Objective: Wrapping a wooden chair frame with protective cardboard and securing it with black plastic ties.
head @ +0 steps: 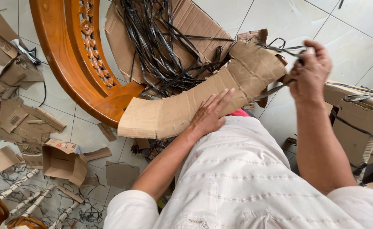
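corrugated cardboard strip [203, 104] curved, left hand [210, 114] flat open on it; right hand [309, 70] gripping black strap [280, 46].

Only one view, from a camera worn on the head. Looked steeply down over a white shirt [246, 182] at both arms, from very close. Left hand [210, 114] near the middle of the picture, right hand [309, 70] higher up on the right side. Beyond the hands, a curved cardboard strip [195, 104]; farther out, tiled floor [343, 34].
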